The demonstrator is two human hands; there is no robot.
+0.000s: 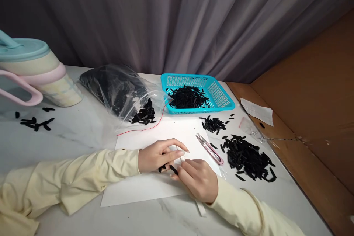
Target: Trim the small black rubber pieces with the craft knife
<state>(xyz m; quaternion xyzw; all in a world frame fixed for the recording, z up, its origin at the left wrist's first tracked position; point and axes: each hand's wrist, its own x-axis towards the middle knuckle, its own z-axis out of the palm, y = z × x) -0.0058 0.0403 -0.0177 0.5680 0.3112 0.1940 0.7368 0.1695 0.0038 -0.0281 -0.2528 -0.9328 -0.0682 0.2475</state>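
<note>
So we've got both hands meeting over the white sheet (155,188). Our right hand (197,184) pinches a small black strip (173,170), long axis slanting up toward the left hand (157,156), which curls loosely round more black bits. Thread snips (210,149) and the big black pile (249,158) sit just off the right hand.

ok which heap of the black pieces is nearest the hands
The big loose pile on the table just right of the pink snips, beside the right hand. The heaps in the blue basket and by the bag lie farther back.
</note>
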